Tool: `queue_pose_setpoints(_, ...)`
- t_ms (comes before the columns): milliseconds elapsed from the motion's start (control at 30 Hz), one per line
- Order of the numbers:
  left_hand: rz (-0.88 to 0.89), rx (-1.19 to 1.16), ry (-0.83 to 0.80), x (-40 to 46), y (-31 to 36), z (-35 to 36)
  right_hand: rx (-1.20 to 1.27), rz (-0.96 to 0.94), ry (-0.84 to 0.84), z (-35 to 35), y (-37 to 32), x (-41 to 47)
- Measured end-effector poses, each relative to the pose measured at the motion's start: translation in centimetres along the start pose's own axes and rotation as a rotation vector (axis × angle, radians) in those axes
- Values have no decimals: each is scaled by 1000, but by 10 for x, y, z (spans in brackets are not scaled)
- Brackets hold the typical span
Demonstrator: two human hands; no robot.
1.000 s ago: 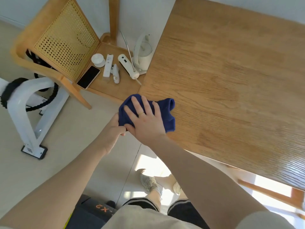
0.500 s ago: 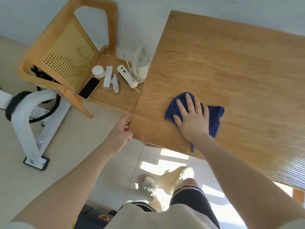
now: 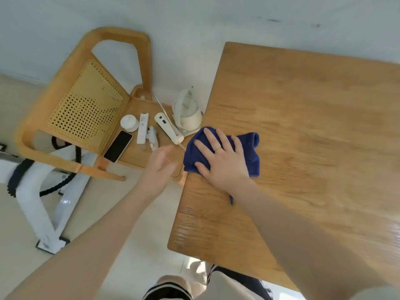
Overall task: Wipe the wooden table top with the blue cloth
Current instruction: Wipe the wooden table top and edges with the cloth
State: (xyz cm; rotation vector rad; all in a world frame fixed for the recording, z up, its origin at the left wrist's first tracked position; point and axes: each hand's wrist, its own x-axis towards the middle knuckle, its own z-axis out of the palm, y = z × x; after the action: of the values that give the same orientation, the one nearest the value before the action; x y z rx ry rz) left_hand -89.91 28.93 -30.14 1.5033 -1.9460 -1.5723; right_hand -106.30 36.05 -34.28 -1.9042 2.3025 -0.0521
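The wooden table top (image 3: 303, 131) fills the right side of the head view. A dark blue cloth (image 3: 251, 152) lies crumpled at the table's left edge, partly hanging over it. My right hand (image 3: 223, 159) presses flat on the cloth with fingers spread, a ring on one finger. My left hand (image 3: 161, 167) hovers just off the table's left edge, over the chair seat, fingers loosely apart and holding nothing.
A wooden chair (image 3: 86, 109) with a cane back stands left of the table. Its seat carries a phone (image 3: 118, 146), a white remote (image 3: 142, 127), a white kettle (image 3: 187, 113) and other small white items. A white exercise machine frame (image 3: 43, 202) is on the floor.
My right hand slid the cloth from the table's near middle back left and farther up along the left edge. My left hand let go of the table corner and lifted over the chair.
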Motion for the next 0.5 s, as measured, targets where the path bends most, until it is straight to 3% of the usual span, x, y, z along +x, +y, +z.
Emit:
queue_pose_setpoints(300,83,22,-50,75,31,10,2,66,14,-18,47,79)
queue_pose_setpoints(500,128,-50,-226,180,68,1,16,323,126,-22,75,152)
